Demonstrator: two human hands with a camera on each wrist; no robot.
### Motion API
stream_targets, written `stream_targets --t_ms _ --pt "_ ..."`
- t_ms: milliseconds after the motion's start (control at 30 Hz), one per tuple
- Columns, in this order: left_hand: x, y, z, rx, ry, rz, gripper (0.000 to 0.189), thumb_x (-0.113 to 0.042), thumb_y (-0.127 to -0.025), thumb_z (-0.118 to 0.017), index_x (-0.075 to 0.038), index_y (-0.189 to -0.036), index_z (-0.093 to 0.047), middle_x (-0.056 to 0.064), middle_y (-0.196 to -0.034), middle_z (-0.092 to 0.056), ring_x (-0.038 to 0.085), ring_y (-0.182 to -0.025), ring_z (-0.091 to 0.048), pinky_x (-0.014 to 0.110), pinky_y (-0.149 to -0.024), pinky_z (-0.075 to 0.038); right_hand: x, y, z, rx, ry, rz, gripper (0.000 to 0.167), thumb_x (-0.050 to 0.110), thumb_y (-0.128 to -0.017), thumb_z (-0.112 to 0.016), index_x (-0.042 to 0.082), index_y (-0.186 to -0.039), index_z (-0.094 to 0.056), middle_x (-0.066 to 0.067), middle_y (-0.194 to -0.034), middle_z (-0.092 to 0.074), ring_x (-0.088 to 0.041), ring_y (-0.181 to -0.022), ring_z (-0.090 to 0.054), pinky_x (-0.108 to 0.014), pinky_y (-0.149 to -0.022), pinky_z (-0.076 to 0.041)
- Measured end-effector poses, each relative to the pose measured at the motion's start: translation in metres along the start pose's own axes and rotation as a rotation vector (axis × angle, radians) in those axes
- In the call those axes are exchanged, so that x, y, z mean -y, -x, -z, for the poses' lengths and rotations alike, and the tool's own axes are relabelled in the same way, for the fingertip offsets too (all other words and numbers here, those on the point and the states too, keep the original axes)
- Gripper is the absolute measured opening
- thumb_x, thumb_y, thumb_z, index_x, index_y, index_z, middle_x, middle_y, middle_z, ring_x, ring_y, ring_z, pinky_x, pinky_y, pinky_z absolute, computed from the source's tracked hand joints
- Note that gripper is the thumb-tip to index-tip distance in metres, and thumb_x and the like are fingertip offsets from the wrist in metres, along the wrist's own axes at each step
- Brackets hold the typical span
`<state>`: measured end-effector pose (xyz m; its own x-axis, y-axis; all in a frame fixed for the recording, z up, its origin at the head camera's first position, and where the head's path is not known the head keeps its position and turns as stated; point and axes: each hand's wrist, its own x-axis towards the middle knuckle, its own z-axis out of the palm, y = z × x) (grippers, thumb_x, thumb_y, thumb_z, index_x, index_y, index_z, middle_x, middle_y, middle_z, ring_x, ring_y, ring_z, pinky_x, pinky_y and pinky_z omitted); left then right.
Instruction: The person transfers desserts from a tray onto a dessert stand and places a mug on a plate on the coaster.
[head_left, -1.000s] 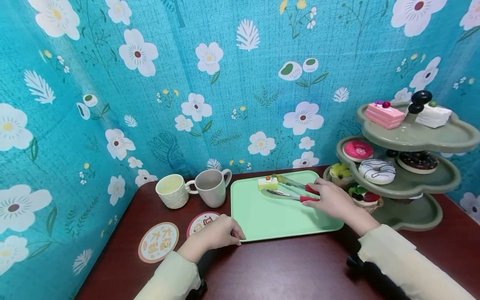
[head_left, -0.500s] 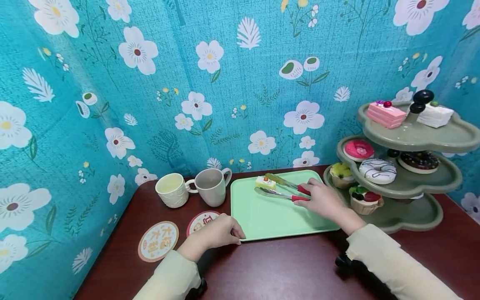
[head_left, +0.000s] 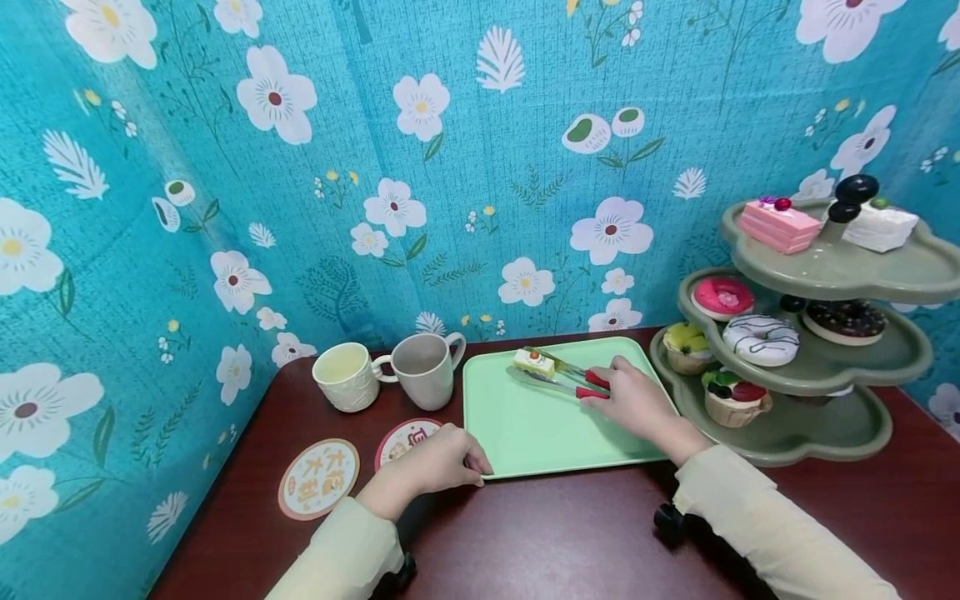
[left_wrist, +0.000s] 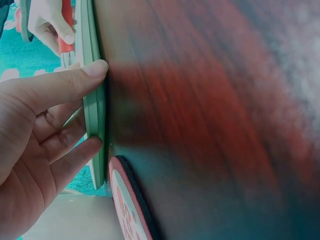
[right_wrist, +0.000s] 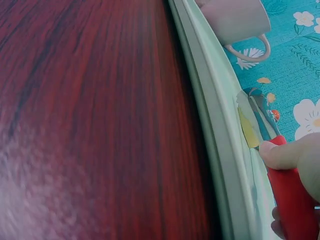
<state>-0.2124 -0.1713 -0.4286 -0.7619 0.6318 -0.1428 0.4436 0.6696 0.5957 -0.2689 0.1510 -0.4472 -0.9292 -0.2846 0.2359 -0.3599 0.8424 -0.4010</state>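
Note:
In the head view my left hand (head_left: 448, 460) grips the near left corner of a light green tray (head_left: 555, 433). The left wrist view has its thumb and fingers on the tray's rim (left_wrist: 91, 110). My right hand (head_left: 632, 402) holds metal tongs by their red handles (head_left: 592, 392) over the tray. A small yellow-and-white cake piece (head_left: 534, 362) with an orange topping lies near the tray's back edge, between the tong arms. In the right wrist view the tong handle (right_wrist: 292, 202) is under my thumb; the cake's yellow side (right_wrist: 247, 129) shows by the tong tips.
Left of the tray stand a cream mug (head_left: 347, 379) and a grey mug (head_left: 423, 371). Two round coasters (head_left: 318, 479) lie in front, one partly behind my left hand. At right rises a three-tier stand (head_left: 817, 450) with cakes, donuts and cupcakes. A floral cloth hangs behind.
My right hand has moved left with the tongs, and their arms now flank the cake piece and stand closer together. The cake piece has turned slightly. My left hand stays at the tray corner.

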Motion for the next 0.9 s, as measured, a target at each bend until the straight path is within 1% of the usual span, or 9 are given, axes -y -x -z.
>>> stream_targets --t_ms 100,267,467,633,800,900 --pt "-0.001 0.000 0.001 -0.005 -0.010 -0.003 0.013 0.002 -0.085 -0.080 -0.009 -0.091 -0.082 -0.006 -0.078 -0.073 -0.003 -0.071 -0.062 0.018 -0.068 -0.053 0.001 0.000 -0.002 -0.016 0.013 0.008 0.055 0.027 -0.089 -0.082 -0.002 -0.132 -0.067 -0.005 -0.084 -0.046 -0.018 -0.062 -0.039 -0.033 -0.052 -0.035" --pt "-0.001 0.000 0.000 -0.008 -0.011 -0.001 0.013 0.003 -0.085 -0.080 -0.009 -0.090 -0.082 -0.007 -0.077 -0.073 -0.004 -0.071 -0.061 0.018 -0.068 -0.053 0.001 0.001 -0.003 -0.028 0.019 0.015 0.049 0.026 -0.090 -0.080 0.002 -0.131 -0.069 -0.002 -0.082 -0.043 -0.017 -0.062 -0.032 -0.033 -0.051 -0.032" --pt "-0.001 -0.001 0.000 -0.003 -0.014 -0.003 0.014 0.003 -0.084 -0.080 -0.009 -0.091 -0.082 -0.005 -0.079 -0.074 -0.003 -0.071 -0.062 0.018 -0.068 -0.053 0.002 0.002 0.001 -0.045 0.025 0.035 0.047 0.024 -0.090 -0.081 0.000 -0.129 -0.069 -0.001 -0.081 -0.042 -0.017 -0.062 -0.031 -0.032 -0.051 -0.031" --pt "0.000 -0.001 0.001 0.003 -0.015 0.007 0.013 0.002 -0.085 -0.080 -0.009 -0.092 -0.082 -0.003 -0.080 -0.074 -0.003 -0.071 -0.062 0.018 -0.068 -0.053 0.008 0.008 0.014 -0.045 0.048 0.034 0.048 0.025 -0.090 -0.080 0.003 -0.131 -0.069 0.000 -0.080 -0.040 -0.016 -0.059 -0.029 -0.031 -0.049 -0.028" --pt "0.000 -0.002 0.001 0.006 -0.013 0.011 0.012 0.001 -0.086 -0.080 -0.009 -0.092 -0.082 -0.003 -0.080 -0.074 -0.002 -0.071 -0.062 0.018 -0.069 -0.053 0.016 0.018 0.028 -0.083 0.103 0.069 0.044 0.026 -0.088 -0.083 0.007 -0.127 -0.073 0.002 -0.082 -0.042 -0.015 -0.059 -0.034 -0.031 -0.047 -0.031" --pt "0.000 -0.001 0.001 0.007 -0.011 0.014 0.012 0.001 -0.086 -0.080 -0.009 -0.092 -0.082 -0.003 -0.080 -0.074 -0.002 -0.071 -0.062 0.018 -0.069 -0.053 0.019 0.025 0.035 -0.093 0.104 0.079 0.045 0.026 -0.087 -0.084 0.008 -0.127 -0.073 0.003 -0.081 -0.042 -0.015 -0.058 -0.034 -0.031 -0.047 -0.029"
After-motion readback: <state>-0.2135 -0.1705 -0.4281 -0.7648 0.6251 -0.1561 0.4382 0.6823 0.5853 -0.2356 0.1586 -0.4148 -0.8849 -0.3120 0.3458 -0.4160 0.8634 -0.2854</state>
